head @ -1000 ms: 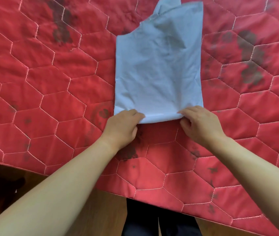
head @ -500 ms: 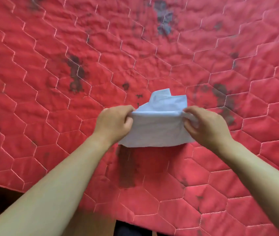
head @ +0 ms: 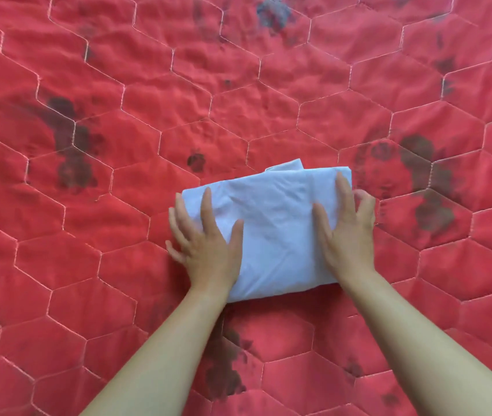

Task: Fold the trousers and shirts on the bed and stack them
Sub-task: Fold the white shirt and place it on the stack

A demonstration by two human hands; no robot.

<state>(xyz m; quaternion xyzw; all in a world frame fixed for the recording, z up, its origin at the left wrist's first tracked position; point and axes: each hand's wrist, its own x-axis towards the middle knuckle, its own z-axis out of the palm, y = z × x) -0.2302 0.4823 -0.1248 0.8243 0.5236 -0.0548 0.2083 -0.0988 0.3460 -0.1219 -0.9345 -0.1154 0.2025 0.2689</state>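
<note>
Head view: a pale blue shirt, folded into a creased rectangle, lies on the red hexagon-quilted bedspread. The left hand and right hand press it, each grip wide, fingers flat.

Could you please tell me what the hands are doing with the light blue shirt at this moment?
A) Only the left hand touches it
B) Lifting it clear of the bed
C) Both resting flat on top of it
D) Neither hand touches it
C: the left hand and the right hand both lie with spread fingers on the folded shirt, which lies on the bed.
</note>
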